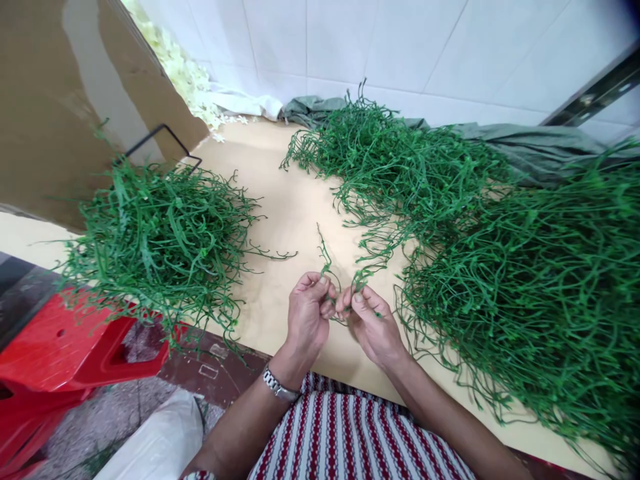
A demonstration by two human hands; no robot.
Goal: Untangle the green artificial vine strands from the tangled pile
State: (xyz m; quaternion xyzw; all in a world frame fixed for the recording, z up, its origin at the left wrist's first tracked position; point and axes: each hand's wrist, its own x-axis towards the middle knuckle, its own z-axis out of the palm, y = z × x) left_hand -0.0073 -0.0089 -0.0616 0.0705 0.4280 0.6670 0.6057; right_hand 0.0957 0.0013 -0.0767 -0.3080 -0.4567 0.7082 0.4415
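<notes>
stem [325, 257] base hidden by fingers [318, 285], stool [60, 347] cropped left

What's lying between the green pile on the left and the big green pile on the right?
In the head view, mostly bare tan tabletop, plus the left hand and right hand pinching thin green sprigs.

I see bright, soft, even light with no hard glare. Shadows on the pale tabletop [285, 213] are faint and short. Behind the tabletop the white tiled wall [400, 40] is nearly washed out; left of it the brown board [45, 133] carries a dull pale sheen. Focus is sharp mid-tabletop. Wide-lens bending curves the tabletop's edges, and green strands [550, 280] at its right end smear slightly.
</notes>
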